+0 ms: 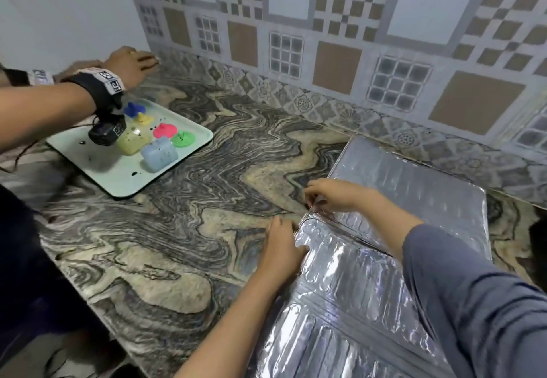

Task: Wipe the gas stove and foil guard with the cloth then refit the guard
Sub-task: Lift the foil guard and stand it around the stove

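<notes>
Foil guard [355, 303] panels lay nearest my view, folded flat along the near right of the marble counter [177, 229], and I had both bare hands at their left edge. My right hand [337, 197] pinched the crease where two panels met, thumb and forefinger closed on the thin rim. My left hand [284, 247] pressed palm-down just nearer, fingers loosely curled against the foil edge; I could not tell whether it gripped the sheet or only steadied it.

From that hold the guard ran rightward and away, its far panel [414, 185] lying flat and reaching almost to the tiled wall [325, 52]. No stove and no cloth showed anywhere in frame.

I judged the foil likely to crumple or tear at the hinge if one pinched corner bore the lift while the other hand held it down. A swung panel could also sweep left toward the pale green tray [124, 176] of coloured plastic pieces, well apart at the far left, where another person's hand [130, 65], wrist strapped with a marked band, reached toward the wall.
</notes>
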The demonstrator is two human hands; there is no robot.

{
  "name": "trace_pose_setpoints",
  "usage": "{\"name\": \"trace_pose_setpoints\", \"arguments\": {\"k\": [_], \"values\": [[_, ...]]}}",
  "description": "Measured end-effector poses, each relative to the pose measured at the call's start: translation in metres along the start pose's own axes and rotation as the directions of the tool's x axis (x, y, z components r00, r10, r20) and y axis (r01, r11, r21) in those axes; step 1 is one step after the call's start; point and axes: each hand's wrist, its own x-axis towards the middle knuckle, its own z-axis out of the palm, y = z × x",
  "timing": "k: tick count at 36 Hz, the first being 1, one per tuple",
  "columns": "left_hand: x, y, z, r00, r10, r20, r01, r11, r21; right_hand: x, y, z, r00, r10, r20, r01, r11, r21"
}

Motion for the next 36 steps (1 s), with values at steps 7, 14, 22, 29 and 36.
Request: {"name": "trace_pose_setpoints", "arguments": {"k": [7, 14, 22, 29, 36], "values": [[0.017, 0.018, -0.024, 1.000, -0.018, 0.006, 0.018, 0.999, 0.039, -0.009, 0.000, -0.027, 0.995, 0.025, -0.094, -0.027, 0.999, -0.020], [0.033, 0.051, -0.064, 0.996, 0.063, -0.063, -0.064, 0.998, -0.010, -0.031, -0.006, -0.076, 0.957, 0.036, -0.289, -0.059, 0.996, -0.072], [0.035, 0.125, -0.138, 0.918, 0.320, -0.235, -0.315, 0.947, 0.060, -0.079, -0.019, -0.149, 0.805, 0.141, -0.576, -0.143, 0.989, 0.043], [0.010, 0.176, -0.185, 0.787, 0.512, -0.344, -0.502, 0.856, 0.125, -0.118, -0.032, -0.184, 0.662, 0.217, -0.717, -0.044, 0.967, 0.252], [-0.034, 0.186, -0.198, 0.668, 0.606, -0.432, -0.602, 0.781, 0.166, -0.134, -0.038, -0.184, 0.572, 0.197, -0.796, 0.056, 0.959, 0.278]]}}
